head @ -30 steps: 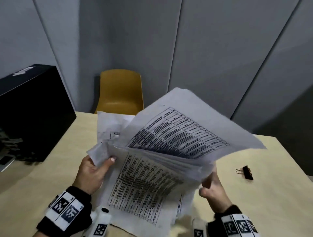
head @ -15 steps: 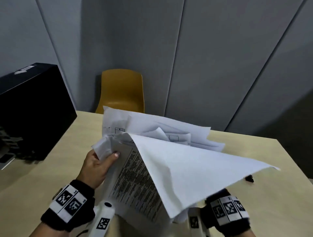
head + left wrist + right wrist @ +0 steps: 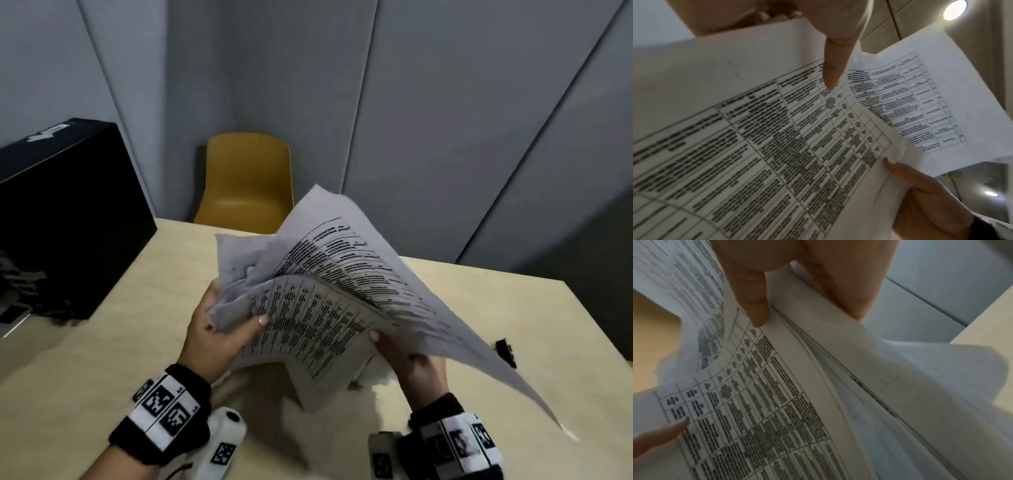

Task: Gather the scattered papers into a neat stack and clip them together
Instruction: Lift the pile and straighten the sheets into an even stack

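A loose bundle of printed papers point(image 3: 318, 308) is held up above the wooden table point(image 3: 137, 308), its sheets fanned and bent. My left hand point(image 3: 219, 329) grips the bundle's left corner, thumb on the front sheet point(image 3: 777, 146). My right hand point(image 3: 407, 359) holds the bundle's near right edge, thumb point(image 3: 754, 305) on the printed page point(image 3: 766, 402), fingers behind the sheets. A top sheet point(image 3: 359, 260) curls up and away to the right. A black binder clip point(image 3: 506, 351) lies on the table at the right, partly hidden by the paper's edge.
A black box point(image 3: 65, 219) stands on the table at the left. A yellow chair point(image 3: 246, 181) is behind the table's far edge, against grey wall panels. Bare tabletop lies on the left and near side.
The top sheet that hung over my right hand blank side up has flipped up, printed side showing. My right hand has risen to the bundle's near right edge. The left hand keeps its grip.
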